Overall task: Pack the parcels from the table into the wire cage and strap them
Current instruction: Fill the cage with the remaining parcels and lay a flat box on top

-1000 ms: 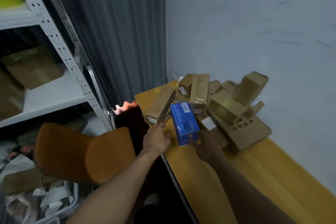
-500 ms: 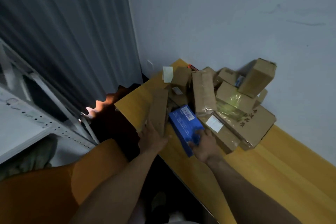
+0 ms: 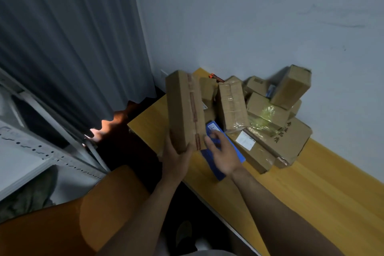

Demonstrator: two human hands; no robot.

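Note:
A long brown cardboard parcel with red tape along its seam stands upright above the table's corner, gripped at its lower end by my left hand. My right hand is closed on a blue box, which it holds tilted just above the yellow table. Behind them several brown parcels are piled against the wall. The largest one bears printed characters. No wire cage is in view.
A grey curtain hangs at the left. A white metal shelf rack stands at the lower left, with an orange chair in front of it. The white wall runs along the table's far side.
My left hand has lifted the long parcel off the table and stood it upright. The blue box has stayed in my right hand, shifted slightly toward me. The view has turned right.

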